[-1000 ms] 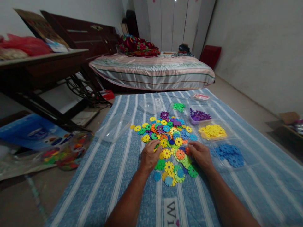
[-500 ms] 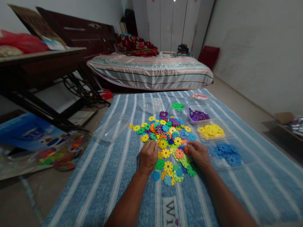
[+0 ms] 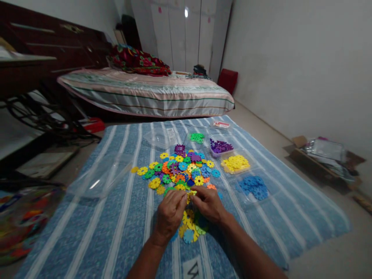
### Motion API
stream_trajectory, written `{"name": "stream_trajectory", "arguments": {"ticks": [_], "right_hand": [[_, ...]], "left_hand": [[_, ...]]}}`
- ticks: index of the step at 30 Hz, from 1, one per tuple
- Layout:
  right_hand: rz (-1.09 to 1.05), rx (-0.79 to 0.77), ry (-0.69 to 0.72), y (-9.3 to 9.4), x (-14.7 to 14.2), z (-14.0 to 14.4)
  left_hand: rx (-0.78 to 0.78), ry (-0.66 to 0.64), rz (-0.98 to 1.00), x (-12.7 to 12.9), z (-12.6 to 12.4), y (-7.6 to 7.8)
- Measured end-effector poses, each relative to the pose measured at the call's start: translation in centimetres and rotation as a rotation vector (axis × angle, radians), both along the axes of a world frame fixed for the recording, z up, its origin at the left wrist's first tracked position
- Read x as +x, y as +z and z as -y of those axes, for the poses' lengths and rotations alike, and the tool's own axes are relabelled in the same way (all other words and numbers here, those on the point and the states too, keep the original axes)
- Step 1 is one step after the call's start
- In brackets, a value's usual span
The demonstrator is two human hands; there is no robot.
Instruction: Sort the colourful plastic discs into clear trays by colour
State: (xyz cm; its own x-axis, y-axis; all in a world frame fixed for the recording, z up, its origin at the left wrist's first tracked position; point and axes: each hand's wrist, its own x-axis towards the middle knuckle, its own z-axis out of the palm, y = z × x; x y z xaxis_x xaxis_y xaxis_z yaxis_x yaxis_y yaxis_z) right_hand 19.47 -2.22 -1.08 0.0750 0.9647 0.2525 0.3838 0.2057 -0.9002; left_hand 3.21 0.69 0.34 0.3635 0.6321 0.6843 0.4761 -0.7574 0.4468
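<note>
Two of your hands meet over the near edge of the pile: your left hand [image 3: 170,213] and your right hand [image 3: 208,203] pinch a small yellow plastic snowflake disc [image 3: 191,195] between their fingertips, each grip narrow and closed on it, just above the heap. Under and beyond your knuckles lies the loose pile of multicoloured flat plastic snowflake discs [image 3: 177,172], spread on the blue blanket with white stripes [image 3: 122,217] that covers the floor. To the right of the pile stand clear plastic trays of sorted discs: a blue batch [image 3: 253,186] nearest you, then a yellow batch [image 3: 235,163], a purple batch [image 3: 220,146] and a green batch [image 3: 197,137] farthest off. A clear plastic lid [image 3: 100,180] lies on the blanket well to the left of the pile. Beyond the blanket stands a low bed with a striped sheet [image 3: 145,93], and a cardboard box [image 3: 322,159] sits by the right wall.
</note>
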Motion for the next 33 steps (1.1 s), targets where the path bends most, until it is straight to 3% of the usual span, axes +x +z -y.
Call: {"name": "stream_trajectory", "arguments": {"ticks": [7,9,13,15,20,26,33], "right_hand": [[-0.453,-0.248,0.089,0.7,0.4,-0.2],[-0.605,-0.289,0.016,1.2,1.4,-0.7],[-0.93,-0.117,-0.229,2.3,4.1,-2.1],[-1.008,-0.1,-0.274,2.4,5.0,-2.5],[-0.843,-0.221,-0.297,1.3,4.4,-2.0],[-0.575,-0.188,-0.297,0.5,3.8,-1.4],[-0.366,-0.159,-0.246,-0.4,3.5,-1.4]], "left_hand": [[-0.127,0.04,0.034,0.2,0.2,-0.3],[-0.133,0.093,0.05,0.0,-0.1,-0.8],[-0.116,0.181,0.042,-0.4,-0.5,-1.5],[-0.099,0.2,0.025,-0.5,-0.7,-1.6],[-0.062,0.249,-0.024,-1.3,-1.1,-1.7],[-0.085,0.274,-0.109,-2.1,-1.5,-2.3],[-0.096,0.249,-0.255,-1.3,-1.2,-3.3]]}}
